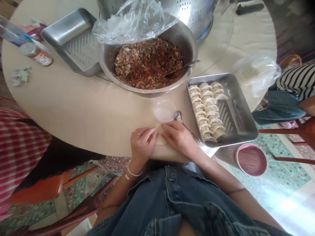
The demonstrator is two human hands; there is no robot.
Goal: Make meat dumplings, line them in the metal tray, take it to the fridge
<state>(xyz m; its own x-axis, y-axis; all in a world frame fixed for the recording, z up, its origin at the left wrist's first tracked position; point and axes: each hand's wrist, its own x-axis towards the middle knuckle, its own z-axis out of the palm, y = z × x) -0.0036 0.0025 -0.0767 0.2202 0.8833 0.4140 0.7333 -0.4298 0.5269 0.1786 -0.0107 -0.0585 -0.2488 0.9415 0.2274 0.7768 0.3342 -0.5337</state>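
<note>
At the table's near edge, my left hand (142,143) is closed, its fingertips pinching the edge of a pale dumpling wrapper (161,141). My right hand (179,137) grips the other side of that wrapper, fingers bent over it. The fingers cover much of the wrapper, and whether filling lies inside cannot be seen. Just beyond the fingertips stands a small translucent bowl (164,110). A metal spoon (178,115) lies beside my right hand, partly hidden by it. To the right, a metal tray (236,108) holds rows of folded dumplings (206,109).
A large metal bowl (147,90) of meat filling (147,65) has plastic film (135,26) over its back and a spoon in it. Behind stands a colander (187,13). Another metal tray (81,49) and a bottle (27,46) are left. People sit on both sides; a pink bin (252,159) stands below right.
</note>
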